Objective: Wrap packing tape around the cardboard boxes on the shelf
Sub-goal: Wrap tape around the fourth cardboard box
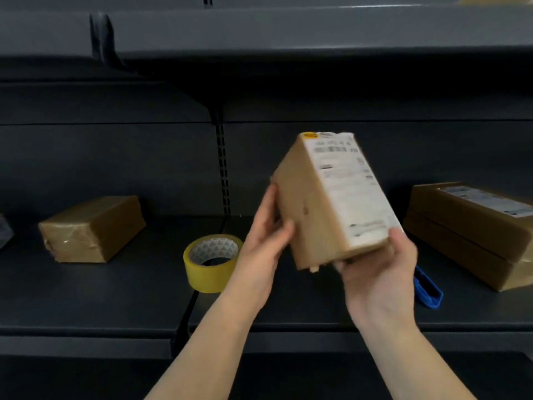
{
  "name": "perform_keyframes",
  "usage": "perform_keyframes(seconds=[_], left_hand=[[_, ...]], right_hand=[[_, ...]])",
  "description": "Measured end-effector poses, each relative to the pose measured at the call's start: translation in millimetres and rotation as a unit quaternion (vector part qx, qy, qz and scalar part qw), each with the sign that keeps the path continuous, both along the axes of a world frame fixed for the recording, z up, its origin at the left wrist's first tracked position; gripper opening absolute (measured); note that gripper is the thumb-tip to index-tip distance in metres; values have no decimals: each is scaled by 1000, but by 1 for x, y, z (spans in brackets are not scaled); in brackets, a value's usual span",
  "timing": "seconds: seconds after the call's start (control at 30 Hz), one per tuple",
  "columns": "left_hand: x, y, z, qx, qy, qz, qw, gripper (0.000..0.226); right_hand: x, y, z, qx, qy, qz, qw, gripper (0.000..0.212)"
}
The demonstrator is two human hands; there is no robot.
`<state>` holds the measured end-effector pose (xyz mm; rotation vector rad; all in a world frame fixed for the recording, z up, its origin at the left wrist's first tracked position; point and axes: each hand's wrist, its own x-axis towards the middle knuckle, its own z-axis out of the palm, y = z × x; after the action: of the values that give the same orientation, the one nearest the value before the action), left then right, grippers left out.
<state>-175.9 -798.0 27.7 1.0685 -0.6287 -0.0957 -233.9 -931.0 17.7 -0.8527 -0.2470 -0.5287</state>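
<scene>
Held above the shelf deck (86, 298), tilted with one long edge toward the camera and one corner uppermost: cardboard box (323, 209), brown, bearing a white printed label (350, 189) on its right-facing panel and a small yellow sticker at the upper corner; label text blurred, not readable. Gripped from both sides: left hand (266, 235) curled against the left brown panel, thumb lying across the panel near the lower edge; right hand (380, 269) cupped under the lower right corner, fingertips wrapped up onto the label edge. Lifted clear of the shelf deck, with open air beneath and around all box edges. Left of the box and below it, standing on its rim on the deck, just beside the left wrist: yellow tape roll (212, 262), patterned inner core visible. Farther left of the box, well apart, flat on the deck: taped parcel (92, 229), glossy film over brown card. Right of the box, near the right hand: two stacked boxes (473, 235), the upper one labelled on top. Below the right hand, partly hidden by it, at the foot of that stack: blue tool (428, 293), type not discernible. Between the tape roll and the taped parcel: bare deck. Above the box: dark upper shelf (288, 33), overhanging, with clearance over the uppermost corner.
</scene>
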Motion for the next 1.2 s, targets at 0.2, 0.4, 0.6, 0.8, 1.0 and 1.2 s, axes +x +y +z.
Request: perform_keyframes(seconds=[0.2,0.4,0.6,0.8,1.0,1.2], left_hand=[[2,-2,3,-2,59,60,996,65],[13,-4,7,174,154,69,970,44],[11,-5,-3,293,64,142,943,58],[55,42,23,638,-66,429,636,68],[80,38,13,793,83,243,553,84],[80,38,3,756,39,287,587,52]], right_hand=[[12,-8,-12,-100,133,-2,986,31],[18,-24,-15,-303,254,-94,914,20],[26,-36,-25,-327,324,-79,884,45],[22,-43,-25,-333,244,-151,898,38],[23,-46,-22,-326,216,-166,905,21],[22,-51,-21,-336,211,-160,904,16]])
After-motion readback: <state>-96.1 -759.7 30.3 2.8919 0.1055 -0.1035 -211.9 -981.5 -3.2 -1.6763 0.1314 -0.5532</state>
